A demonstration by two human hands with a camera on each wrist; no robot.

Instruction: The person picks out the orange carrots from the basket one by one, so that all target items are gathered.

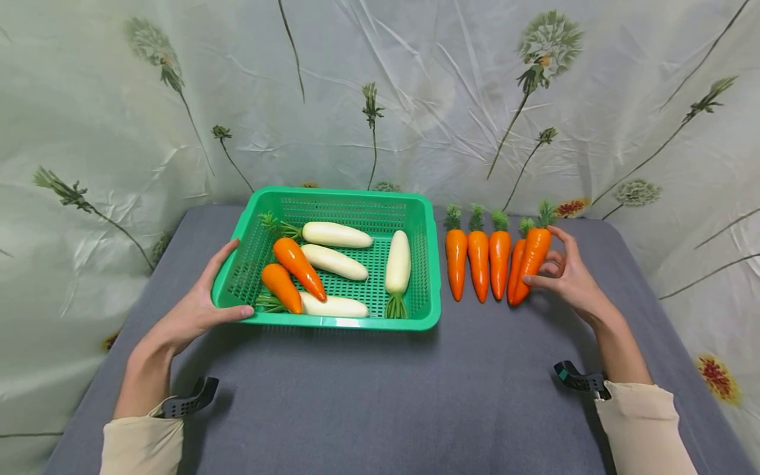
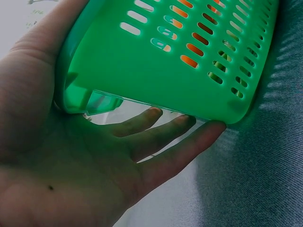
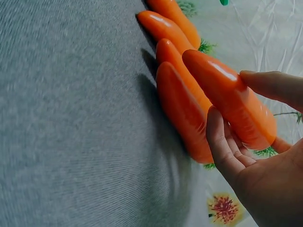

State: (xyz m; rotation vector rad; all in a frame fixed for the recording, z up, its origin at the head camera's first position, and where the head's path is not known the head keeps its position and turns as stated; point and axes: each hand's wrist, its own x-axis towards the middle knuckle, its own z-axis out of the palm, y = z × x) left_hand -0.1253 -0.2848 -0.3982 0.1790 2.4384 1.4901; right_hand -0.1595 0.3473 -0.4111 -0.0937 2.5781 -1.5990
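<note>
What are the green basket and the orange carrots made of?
The green basket: probably smooth, slightly shiny plastic, with rows of slots through its walls. The orange carrots: perhaps glossy plastic or coated foam, as highlights gleam on their skins; their insides don't show.

There are seven carrots (image 1: 534, 254), four white radishes (image 1: 398, 262) and one basket (image 1: 350, 193).

So our backdrop is a pale, shiny sheet (image 1: 427, 99) hanging behind and along both sides, creases everywhere, printed with dandelion heads (image 1: 551, 46) on long stems plus a few reddish-yellow blooms (image 1: 718, 378). In front we've got a table (image 1: 380, 402) covered in grey, woven-looking fabric (image 3: 71, 118), far corners rounded. Light's pretty soft, with glossy highlights along the folds.
</note>
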